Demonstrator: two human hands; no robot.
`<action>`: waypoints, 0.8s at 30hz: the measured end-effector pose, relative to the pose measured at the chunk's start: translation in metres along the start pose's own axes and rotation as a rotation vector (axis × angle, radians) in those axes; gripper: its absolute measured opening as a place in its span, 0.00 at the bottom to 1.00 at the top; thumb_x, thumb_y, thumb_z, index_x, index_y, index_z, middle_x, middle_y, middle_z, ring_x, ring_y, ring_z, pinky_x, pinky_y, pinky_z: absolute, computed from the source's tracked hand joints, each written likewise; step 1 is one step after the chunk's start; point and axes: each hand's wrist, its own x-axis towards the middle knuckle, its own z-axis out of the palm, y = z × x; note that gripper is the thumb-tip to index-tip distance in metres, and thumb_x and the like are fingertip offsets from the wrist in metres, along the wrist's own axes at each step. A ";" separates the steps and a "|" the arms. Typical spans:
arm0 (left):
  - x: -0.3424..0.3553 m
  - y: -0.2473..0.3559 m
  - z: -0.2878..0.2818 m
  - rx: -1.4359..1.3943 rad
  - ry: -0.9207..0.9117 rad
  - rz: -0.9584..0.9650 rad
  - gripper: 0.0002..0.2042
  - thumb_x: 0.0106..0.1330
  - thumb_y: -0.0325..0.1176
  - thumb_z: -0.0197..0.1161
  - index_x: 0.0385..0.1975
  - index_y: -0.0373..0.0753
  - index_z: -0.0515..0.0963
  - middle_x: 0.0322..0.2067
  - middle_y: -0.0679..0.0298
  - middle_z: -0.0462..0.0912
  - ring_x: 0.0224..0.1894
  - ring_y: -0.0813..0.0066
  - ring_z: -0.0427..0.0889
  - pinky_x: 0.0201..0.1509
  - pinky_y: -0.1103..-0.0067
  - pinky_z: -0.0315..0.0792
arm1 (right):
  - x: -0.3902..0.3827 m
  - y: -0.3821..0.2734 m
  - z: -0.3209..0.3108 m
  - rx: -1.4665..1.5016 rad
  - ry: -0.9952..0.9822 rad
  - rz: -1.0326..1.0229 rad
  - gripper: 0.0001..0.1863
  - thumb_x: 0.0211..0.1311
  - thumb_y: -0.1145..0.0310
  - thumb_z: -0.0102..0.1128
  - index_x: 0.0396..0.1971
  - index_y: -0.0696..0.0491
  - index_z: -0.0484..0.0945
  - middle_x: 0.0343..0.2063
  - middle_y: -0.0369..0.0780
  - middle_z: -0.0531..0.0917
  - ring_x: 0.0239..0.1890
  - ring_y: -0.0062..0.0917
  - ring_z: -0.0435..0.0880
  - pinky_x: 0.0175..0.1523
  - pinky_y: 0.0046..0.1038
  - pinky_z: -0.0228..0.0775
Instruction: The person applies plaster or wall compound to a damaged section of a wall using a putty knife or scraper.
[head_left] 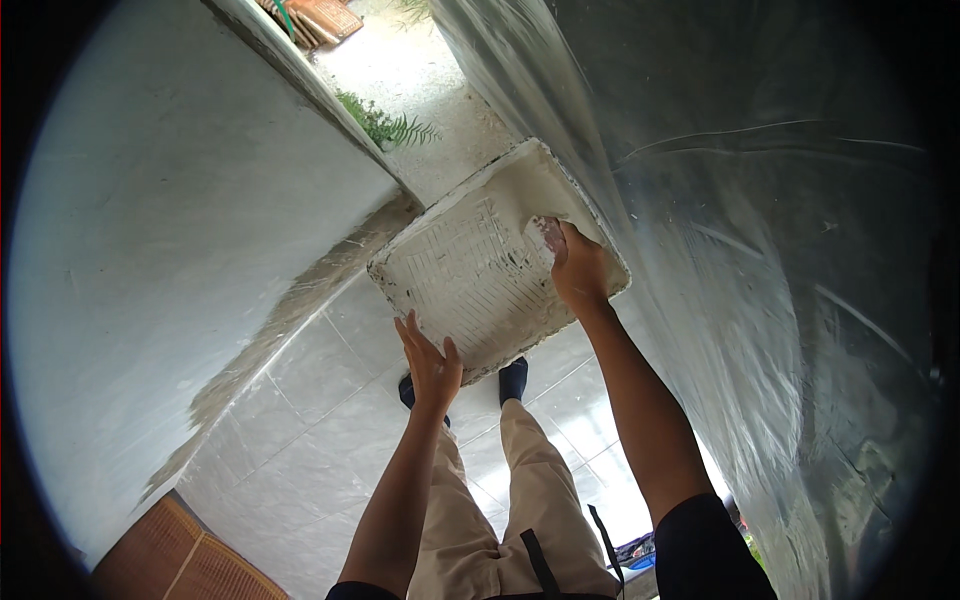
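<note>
A wide paint tray [470, 285], ribbed inside and coated with off-white paint, lies tilted across the middle of the view. Dried paint crusts its rim. At its near left edge is my left hand [434, 372], fingers stretched and thumb apart, seeming to touch the rim. My right hand [580, 268] reaches over the right side of the tray with its fingers closed round a short pinkish, paint-smeared piece [547, 234]. The kind of that piece I cannot make out. Its white-covered end rests at or just above the smooth paint. What bears the tray is hidden.
A pale wall [220, 200] with a bare grey lower band stands to the left. Clear plastic sheeting [720, 300] hangs along the right. Grey tiles [310, 370] lie underfoot. Beyond the tray are a fern [385, 122] and stacked orange-brown tiles [325, 20].
</note>
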 end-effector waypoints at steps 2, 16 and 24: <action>0.000 0.002 0.003 -0.001 0.007 -0.020 0.36 0.62 0.29 0.54 0.68 0.33 0.43 0.67 0.29 0.38 0.69 0.28 0.45 0.70 0.52 0.47 | 0.003 0.003 0.002 0.009 -0.005 -0.008 0.19 0.53 0.81 0.54 0.48 0.58 0.75 0.39 0.53 0.82 0.44 0.47 0.81 0.48 0.42 0.73; -0.003 -0.003 0.012 -0.019 0.063 0.001 0.35 0.64 0.30 0.54 0.67 0.33 0.44 0.67 0.30 0.31 0.69 0.26 0.43 0.69 0.48 0.46 | 0.012 0.005 0.013 -0.066 0.036 -0.098 0.19 0.52 0.81 0.54 0.47 0.58 0.75 0.38 0.52 0.82 0.42 0.46 0.82 0.48 0.42 0.74; -0.003 0.002 0.013 -0.029 0.062 -0.031 0.36 0.63 0.30 0.55 0.67 0.33 0.44 0.67 0.30 0.31 0.68 0.27 0.44 0.69 0.48 0.47 | 0.022 0.006 -0.001 -0.045 -0.055 -0.078 0.18 0.51 0.81 0.55 0.45 0.58 0.77 0.35 0.52 0.82 0.41 0.47 0.81 0.48 0.41 0.73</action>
